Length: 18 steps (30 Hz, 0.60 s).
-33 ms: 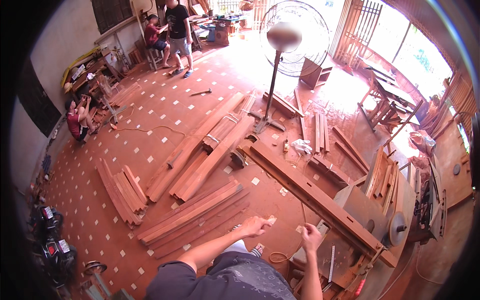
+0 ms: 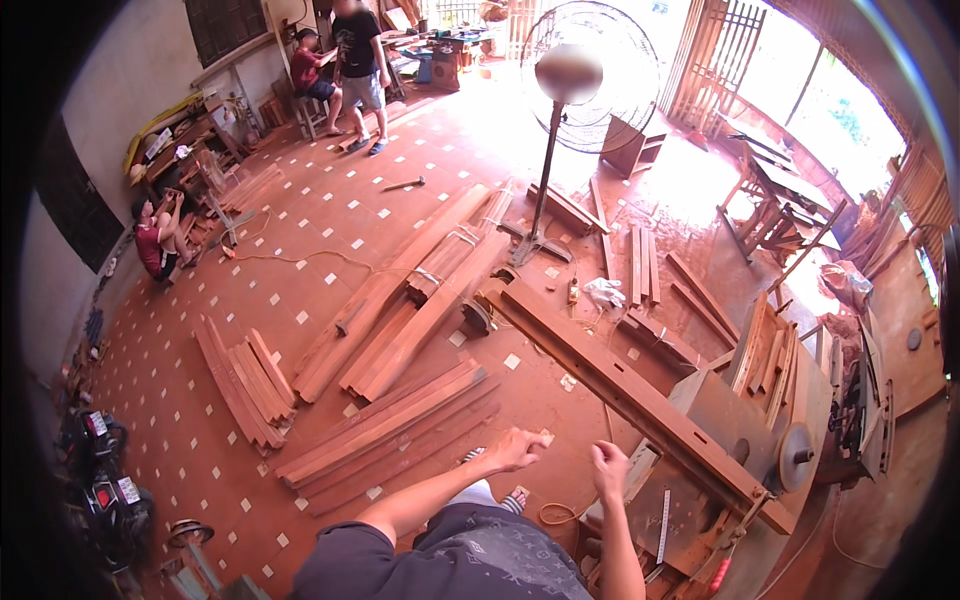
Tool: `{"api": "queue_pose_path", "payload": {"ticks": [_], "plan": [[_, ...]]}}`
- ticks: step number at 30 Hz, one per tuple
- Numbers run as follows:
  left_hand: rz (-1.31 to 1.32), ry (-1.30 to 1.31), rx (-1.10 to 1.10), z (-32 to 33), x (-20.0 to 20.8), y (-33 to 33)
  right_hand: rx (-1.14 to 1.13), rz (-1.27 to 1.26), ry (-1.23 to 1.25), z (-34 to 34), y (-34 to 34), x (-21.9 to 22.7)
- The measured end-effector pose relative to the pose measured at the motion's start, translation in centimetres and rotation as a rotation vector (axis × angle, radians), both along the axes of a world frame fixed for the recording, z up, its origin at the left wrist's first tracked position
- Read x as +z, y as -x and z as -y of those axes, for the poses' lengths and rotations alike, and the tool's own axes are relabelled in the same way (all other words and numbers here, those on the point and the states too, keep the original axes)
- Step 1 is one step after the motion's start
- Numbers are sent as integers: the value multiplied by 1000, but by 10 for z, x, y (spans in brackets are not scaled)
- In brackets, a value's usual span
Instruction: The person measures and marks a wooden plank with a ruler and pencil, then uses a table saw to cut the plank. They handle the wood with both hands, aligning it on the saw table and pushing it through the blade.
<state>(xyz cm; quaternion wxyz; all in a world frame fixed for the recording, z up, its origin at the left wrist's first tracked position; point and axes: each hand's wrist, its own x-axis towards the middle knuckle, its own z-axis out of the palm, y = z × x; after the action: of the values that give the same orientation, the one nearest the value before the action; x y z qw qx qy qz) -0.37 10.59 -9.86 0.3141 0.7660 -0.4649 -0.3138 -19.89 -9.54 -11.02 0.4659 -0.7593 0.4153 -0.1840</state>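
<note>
Both of my hands are raised in front of my body, a short gap apart, above the tiled floor. My left hand (image 2: 514,451) is closed, with its fingers curled and pressed together. A small pale patch shows at its fingertips; I cannot tell whether it is held or is a floor tile. Closed too is my right hand (image 2: 610,470), its thumb side up, next to a woodworking machine with a long wooden beam (image 2: 620,380). Whatever its fingers hold, if anything, is hidden. Nearest to the left forearm lies a stack of reddish boards (image 2: 385,420).
More long planks (image 2: 420,300) lie ahead, with shorter curved pieces (image 2: 240,385) to the left. A pedestal fan (image 2: 545,180) stands beyond them. A yellow cord (image 2: 320,258) crosses the floor. Two people (image 2: 358,75) are at the back, another person (image 2: 160,240) crouches far left.
My right hand has shifted slightly left and up, toward my left hand. The left hand stays nearly where it was. The standing person at the back has moved a little.
</note>
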Motion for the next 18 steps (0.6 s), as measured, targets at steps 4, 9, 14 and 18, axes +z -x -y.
{"api": "queue_pose_path", "payload": {"ticks": [4, 9, 14, 18], "plan": [[-161, 87, 399, 16, 51, 2, 84, 85, -859, -39, -61, -28], [383, 518, 240, 6, 46, -4, 94, 402, -1536, -65, -124, 28], [125, 242, 266, -44, -91, -6, 289, 535, -1442, -66, -176, 148], [-784, 341, 641, -60, -138, -11, 566, 657, -659, -81, -189, 199]]}}
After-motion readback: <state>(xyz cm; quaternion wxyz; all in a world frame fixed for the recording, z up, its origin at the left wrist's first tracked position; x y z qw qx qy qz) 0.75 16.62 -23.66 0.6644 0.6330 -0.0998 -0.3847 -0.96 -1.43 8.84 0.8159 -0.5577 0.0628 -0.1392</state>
